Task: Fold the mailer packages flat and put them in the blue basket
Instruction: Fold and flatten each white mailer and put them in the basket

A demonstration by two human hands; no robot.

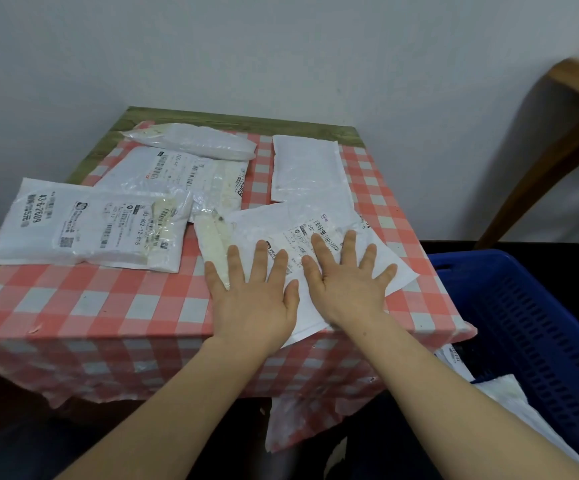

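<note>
Mailers lie scattered across a small table (115,306) under a red-and-white checked cloth, and going left to right the first is a large white mailer (83,230) at the left edge, printed "43-6-2609" in bold along its short end and "02-602-12-815" on its label, the rest too small to read. Behind it sits a second labelled mailer (173,176), its print blurred, and at the far edge a plain, puffy one (191,140). Right of centre, a blank flat mailer (307,171) lies far from the person. Nearest is the mailer being worked (319,226), lying askew with its long axis running from far left to near right, one corner hanging over the near table edge; its label shows a barcode and a number that seems to begin "50", no more legible. Both hands rest on top of it rather than beside it: the left hand (257,299) flat with fingers spread, partly on its left flap, the right hand (347,285) flat and spread over its middle, neither pinching anything. They look to be pressing it flat. The blue basket (530,327) stands low at the right, beside the table, already holding some white mailers, so the right hand is nearer for the drop, which would run rightward and downward.
</note>
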